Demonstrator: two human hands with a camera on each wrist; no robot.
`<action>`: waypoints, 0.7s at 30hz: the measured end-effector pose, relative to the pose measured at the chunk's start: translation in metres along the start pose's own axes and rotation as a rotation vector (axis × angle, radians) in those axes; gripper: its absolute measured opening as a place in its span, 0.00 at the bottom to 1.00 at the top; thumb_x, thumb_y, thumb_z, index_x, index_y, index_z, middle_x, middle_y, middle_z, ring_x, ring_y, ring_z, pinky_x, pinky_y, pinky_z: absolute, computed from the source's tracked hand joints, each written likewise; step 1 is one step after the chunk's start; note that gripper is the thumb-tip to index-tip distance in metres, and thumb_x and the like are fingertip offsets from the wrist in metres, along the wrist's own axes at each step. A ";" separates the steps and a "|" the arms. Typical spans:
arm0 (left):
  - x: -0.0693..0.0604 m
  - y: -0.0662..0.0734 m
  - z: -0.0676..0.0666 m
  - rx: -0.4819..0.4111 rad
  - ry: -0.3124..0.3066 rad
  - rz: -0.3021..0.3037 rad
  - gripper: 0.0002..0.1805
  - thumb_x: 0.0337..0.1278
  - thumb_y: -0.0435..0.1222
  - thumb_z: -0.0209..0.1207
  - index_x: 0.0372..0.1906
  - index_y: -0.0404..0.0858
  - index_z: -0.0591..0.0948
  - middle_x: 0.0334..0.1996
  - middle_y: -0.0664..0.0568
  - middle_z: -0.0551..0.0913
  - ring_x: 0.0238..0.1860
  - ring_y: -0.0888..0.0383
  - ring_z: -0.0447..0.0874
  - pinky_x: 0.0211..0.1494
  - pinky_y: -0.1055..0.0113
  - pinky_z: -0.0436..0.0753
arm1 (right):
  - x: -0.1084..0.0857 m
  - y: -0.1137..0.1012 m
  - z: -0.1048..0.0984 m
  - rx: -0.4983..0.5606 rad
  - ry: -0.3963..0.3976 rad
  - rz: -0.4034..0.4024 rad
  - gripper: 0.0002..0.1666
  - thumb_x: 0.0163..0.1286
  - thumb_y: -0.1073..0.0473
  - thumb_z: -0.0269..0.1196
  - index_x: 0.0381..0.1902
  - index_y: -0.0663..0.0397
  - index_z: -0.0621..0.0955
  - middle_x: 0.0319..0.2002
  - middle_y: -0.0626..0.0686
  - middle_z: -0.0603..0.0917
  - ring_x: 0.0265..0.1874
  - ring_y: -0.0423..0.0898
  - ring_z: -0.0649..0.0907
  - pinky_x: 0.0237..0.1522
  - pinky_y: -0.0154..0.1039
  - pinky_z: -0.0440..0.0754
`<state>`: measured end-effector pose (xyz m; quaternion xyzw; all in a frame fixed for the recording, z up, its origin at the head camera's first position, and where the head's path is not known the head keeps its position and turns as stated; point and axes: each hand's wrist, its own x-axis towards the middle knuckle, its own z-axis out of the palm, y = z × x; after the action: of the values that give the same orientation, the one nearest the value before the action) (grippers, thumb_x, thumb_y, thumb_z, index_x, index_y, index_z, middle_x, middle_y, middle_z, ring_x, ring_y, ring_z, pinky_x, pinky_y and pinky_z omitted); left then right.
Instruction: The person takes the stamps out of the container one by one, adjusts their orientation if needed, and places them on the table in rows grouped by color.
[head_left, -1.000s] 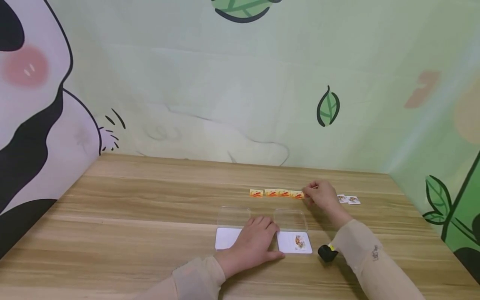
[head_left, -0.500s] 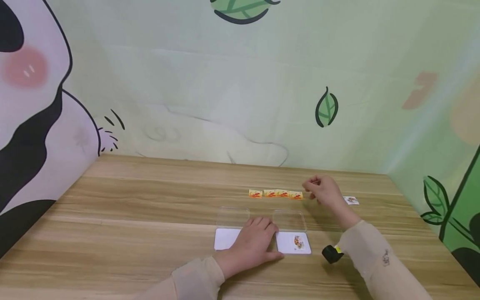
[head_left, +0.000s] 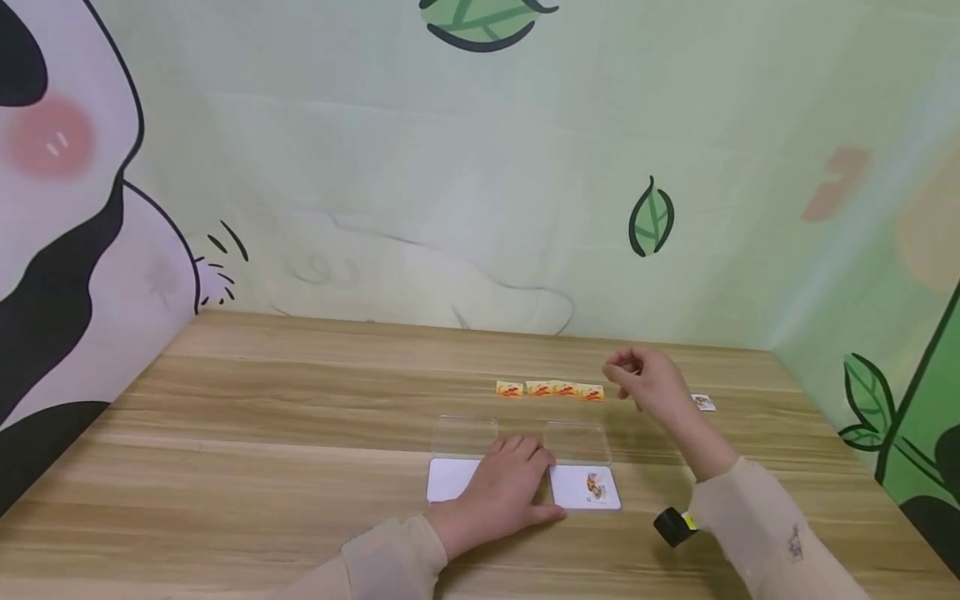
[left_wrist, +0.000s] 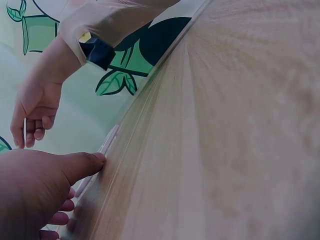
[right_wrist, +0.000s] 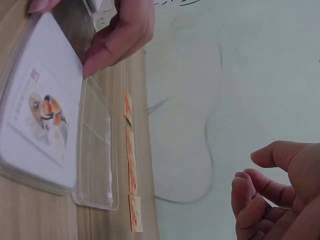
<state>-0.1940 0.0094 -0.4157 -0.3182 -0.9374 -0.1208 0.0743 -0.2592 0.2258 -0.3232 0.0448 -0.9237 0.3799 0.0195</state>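
My left hand (head_left: 504, 483) rests on the table between two shallow clear-lidded cases. Its thumb and fingertips touch the left edge of the right-hand case (head_left: 564, 492), whose lid (head_left: 577, 442) lies open behind it. A white stamp-like picture (right_wrist: 47, 115) lies inside that case. Partly under the same hand is the left-hand case (head_left: 452, 479), its lid (head_left: 465, 435) also laid back. My right hand (head_left: 647, 379) hovers over the far right of the table, fingers loosely curled, thumb apart from them, and nothing visible between them (right_wrist: 272, 185).
A row of several yellow-orange stamp-like pieces (head_left: 551, 389) lies behind the cases. One white stamp-like piece (head_left: 703, 402) shows to the right of the right hand. A black wrist device (head_left: 673, 527) hangs at the right sleeve. A printed wall (head_left: 375, 208) stands behind the table.
My right hand has risen slightly from the end of the yellow-orange row, and its forearm has shifted right. The left hand and the cases stay put.
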 end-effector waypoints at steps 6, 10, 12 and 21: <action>-0.001 0.000 -0.001 0.008 0.007 0.002 0.30 0.48 0.60 0.64 0.50 0.42 0.79 0.49 0.55 0.77 0.56 0.56 0.73 0.66 0.55 0.72 | -0.010 -0.005 0.000 -0.011 0.014 -0.058 0.14 0.71 0.56 0.58 0.45 0.62 0.77 0.31 0.55 0.80 0.26 0.46 0.79 0.19 0.32 0.74; -0.001 0.000 -0.001 0.008 0.009 0.003 0.30 0.48 0.59 0.64 0.50 0.42 0.79 0.49 0.55 0.77 0.56 0.56 0.73 0.65 0.55 0.72 | -0.017 -0.006 0.000 0.011 0.004 -0.090 0.12 0.70 0.57 0.59 0.45 0.61 0.77 0.33 0.57 0.81 0.26 0.45 0.78 0.19 0.32 0.74; -0.001 0.000 -0.001 0.007 0.010 0.005 0.30 0.48 0.59 0.65 0.49 0.42 0.79 0.49 0.55 0.77 0.56 0.56 0.73 0.65 0.55 0.72 | -0.022 -0.006 0.000 0.015 -0.008 -0.112 0.12 0.69 0.57 0.60 0.45 0.60 0.77 0.34 0.57 0.81 0.26 0.44 0.78 0.19 0.32 0.74; -0.001 0.001 -0.003 0.013 0.017 0.006 0.30 0.47 0.60 0.65 0.48 0.43 0.79 0.48 0.55 0.77 0.54 0.57 0.74 0.63 0.57 0.73 | -0.037 -0.009 0.002 -0.008 -0.029 -0.186 0.12 0.68 0.59 0.61 0.45 0.60 0.78 0.36 0.56 0.81 0.28 0.44 0.77 0.22 0.32 0.76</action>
<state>-0.1924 0.0083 -0.4133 -0.3195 -0.9365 -0.1171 0.0846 -0.2215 0.2208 -0.3213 0.1360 -0.9173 0.3718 0.0415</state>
